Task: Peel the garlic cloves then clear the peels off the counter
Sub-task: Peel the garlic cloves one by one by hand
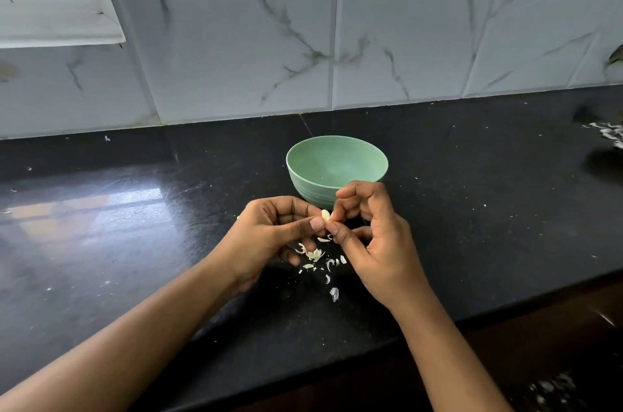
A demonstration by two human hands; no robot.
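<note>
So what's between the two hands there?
A pale garlic clove, pinched by the left hand and the right hand, as the head view shows. Loose peels lie on the counter beneath.

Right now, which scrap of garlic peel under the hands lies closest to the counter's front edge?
The pale peel scrap lying alone beside the right hand. The other scraps cluster farther back, towards the bowl.

green bowl (337, 172) sits right behind the fingers (313, 222), and the right hand (374, 243) overlaps its near rim, so straight back is blocked. peel scraps (317, 254) litter the counter (135, 243) just under the fingers. left of them the top is wide open. right is open too, until another peel pile (606, 135) well off near the tiled wall (404, 40).
</note>
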